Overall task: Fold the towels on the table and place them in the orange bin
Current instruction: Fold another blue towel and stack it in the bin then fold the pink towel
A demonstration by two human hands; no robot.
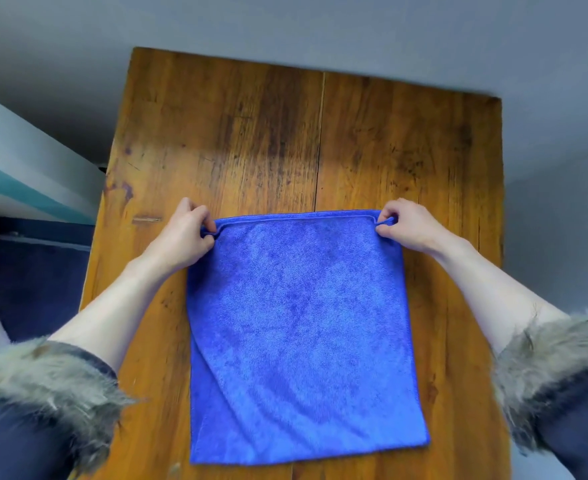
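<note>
1. Grip: my left hand [185, 233] pinches the far-left corner of the blue towel [303, 341]; my right hand [406, 225] pinches the far-right corner, fingers curled tight on the hem.
2. Towel: flat on the wooden table [251, 133], long axis running from my grip back toward me; its near edge lies free, close to the table's near edge.
3. Relation: both hands sit level at the far hem, equally placed (so a fold would, I judge, draw that hem toward me).
4. Orange bin: not in view.
</note>
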